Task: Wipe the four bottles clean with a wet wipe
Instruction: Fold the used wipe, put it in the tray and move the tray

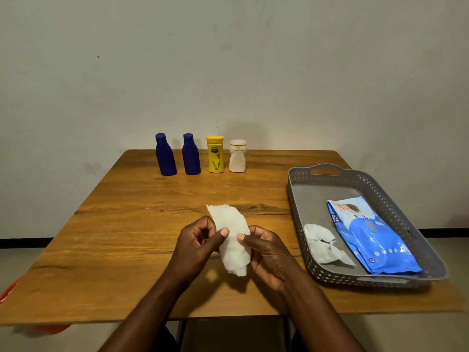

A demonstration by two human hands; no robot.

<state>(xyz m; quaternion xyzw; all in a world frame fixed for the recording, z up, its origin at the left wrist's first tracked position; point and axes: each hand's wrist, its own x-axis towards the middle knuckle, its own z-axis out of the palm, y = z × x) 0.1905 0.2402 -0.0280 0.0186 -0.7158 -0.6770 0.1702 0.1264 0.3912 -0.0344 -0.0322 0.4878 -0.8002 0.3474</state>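
The wipe (232, 240) was up off the table (127, 224), held in front of the person near the front edge, bunched into a loose strip that stuck out above the fingers and hung below them. Both hands were on it: the left hand (196, 246) pinched its left edge between thumb and curled fingers, the right hand (266, 252) pinched the right edge the same way, so the cloth ran through the gap between the two thumbs with nothing under it. Looked like it was being folded or opened up, can't say which. Main risk from here, I'd guess: it stays wadded, so only a small patch touches a bottle and grime just gets smeared around. Also the bottles were way back by the wall, well apart from the hands, all upright in a tight row: two blue ones (165, 154) (191, 154), a yellow one (215, 154) and a white one (237, 156). Grabbing one carelessly could knock its neighbour over. Off to the right a grey tray (299, 199) held the blue wipe pack (373, 237) and a crumpled wipe (323, 243) beside it.
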